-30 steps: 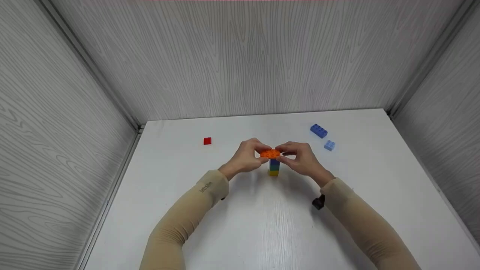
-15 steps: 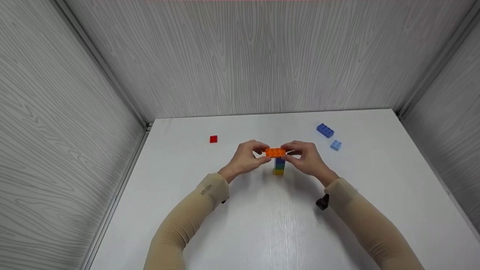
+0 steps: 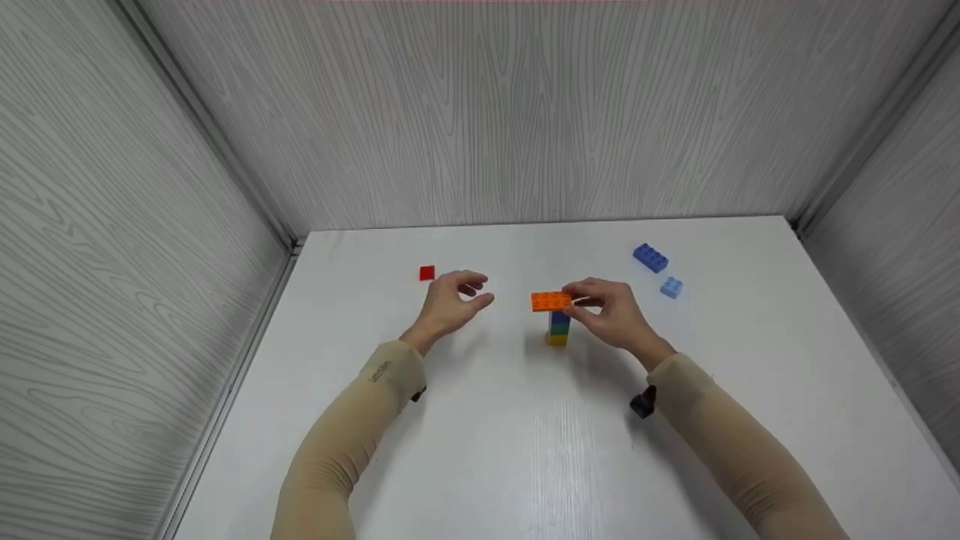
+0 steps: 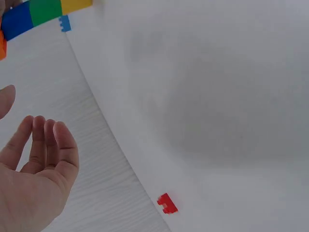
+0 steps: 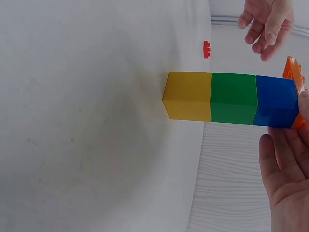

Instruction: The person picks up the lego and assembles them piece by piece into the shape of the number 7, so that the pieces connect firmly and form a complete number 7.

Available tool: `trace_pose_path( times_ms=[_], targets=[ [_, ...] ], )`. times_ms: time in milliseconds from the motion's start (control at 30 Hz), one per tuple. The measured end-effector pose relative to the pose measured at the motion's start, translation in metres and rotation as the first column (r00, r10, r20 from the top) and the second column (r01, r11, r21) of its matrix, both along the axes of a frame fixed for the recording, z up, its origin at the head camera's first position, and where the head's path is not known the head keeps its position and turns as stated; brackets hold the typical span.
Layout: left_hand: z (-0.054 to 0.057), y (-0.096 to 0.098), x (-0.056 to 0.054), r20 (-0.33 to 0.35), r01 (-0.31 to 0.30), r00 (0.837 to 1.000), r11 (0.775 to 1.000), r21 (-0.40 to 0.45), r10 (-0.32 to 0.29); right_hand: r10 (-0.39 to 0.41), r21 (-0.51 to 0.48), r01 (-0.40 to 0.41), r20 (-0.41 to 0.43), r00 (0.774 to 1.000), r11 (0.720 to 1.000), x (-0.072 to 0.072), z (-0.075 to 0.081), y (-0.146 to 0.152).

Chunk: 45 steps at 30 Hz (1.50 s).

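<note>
A small tower stands upright on the white table, built of a yellow block (image 5: 188, 96) at the bottom, a green block (image 5: 234, 98) above it and a blue block (image 5: 276, 101) on top. Across the blue block lies a flat orange building brick (image 3: 550, 301), its left end jutting past the tower. My right hand (image 3: 611, 315) pinches the orange brick at its right end between thumb and fingers. To the left of the tower, my left hand (image 3: 448, 306) hovers apart from it, fingers loosely bent, holding nothing; the left wrist view shows its palm (image 4: 34, 193).
A red brick (image 3: 427, 272) lies just behind my left hand. Toward the back right are a dark blue brick (image 3: 650, 257) and a smaller light blue brick (image 3: 671, 287). Grey wood-grain panels (image 3: 480, 112) enclose the table (image 3: 480, 465) at the back and sides.
Both hands held the orange brick and turned it straight over the tower. My left hand has since let go and moved left; the right hand stays on the brick.
</note>
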<state>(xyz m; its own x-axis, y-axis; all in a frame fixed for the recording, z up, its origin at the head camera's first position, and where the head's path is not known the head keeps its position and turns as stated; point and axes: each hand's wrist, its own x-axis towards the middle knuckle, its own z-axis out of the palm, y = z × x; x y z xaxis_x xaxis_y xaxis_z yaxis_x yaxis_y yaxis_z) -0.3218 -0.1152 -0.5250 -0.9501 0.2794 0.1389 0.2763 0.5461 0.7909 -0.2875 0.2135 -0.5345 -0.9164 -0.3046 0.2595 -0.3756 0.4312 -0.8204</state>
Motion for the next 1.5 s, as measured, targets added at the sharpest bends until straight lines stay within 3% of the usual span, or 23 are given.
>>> trace_pose_path(
  times_ms=[233,567,833,1067,1267,1500],
  targets=[
    [-0.009,-0.026,-0.025,0.033,-0.122,0.992,0.993,0.007,0.121,-0.012,0.008,0.012,0.014,1.000,1.000,0.002,-0.001,0.006],
    [-0.012,-0.046,-0.054,0.078,-0.194,0.978,0.981,-0.010,0.194,-0.019,0.021,0.019,0.002,1.000,1.000,0.004,0.000,0.014],
    [-0.025,-0.057,-0.075,0.155,-0.222,0.961,0.974,-0.051,0.227,-0.019,0.035,0.019,-0.007,1.000,0.999,0.002,-0.002,0.014],
    [-0.038,-0.074,-0.086,0.164,-0.280,0.941,0.953,-0.120,0.297,0.021,0.014,-0.021,-0.015,1.000,1.000,-0.001,0.000,0.005],
    [-0.049,-0.078,-0.092,0.186,-0.310,0.924,0.940,-0.145,0.333,0.025,0.018,-0.025,0.016,1.000,1.000,-0.002,0.001,0.003],
    [-0.057,-0.072,-0.100,0.166,-0.325,0.924,0.935,-0.143,0.346,0.025,0.022,-0.025,0.013,1.000,0.999,-0.003,0.002,0.004]
  ],
)
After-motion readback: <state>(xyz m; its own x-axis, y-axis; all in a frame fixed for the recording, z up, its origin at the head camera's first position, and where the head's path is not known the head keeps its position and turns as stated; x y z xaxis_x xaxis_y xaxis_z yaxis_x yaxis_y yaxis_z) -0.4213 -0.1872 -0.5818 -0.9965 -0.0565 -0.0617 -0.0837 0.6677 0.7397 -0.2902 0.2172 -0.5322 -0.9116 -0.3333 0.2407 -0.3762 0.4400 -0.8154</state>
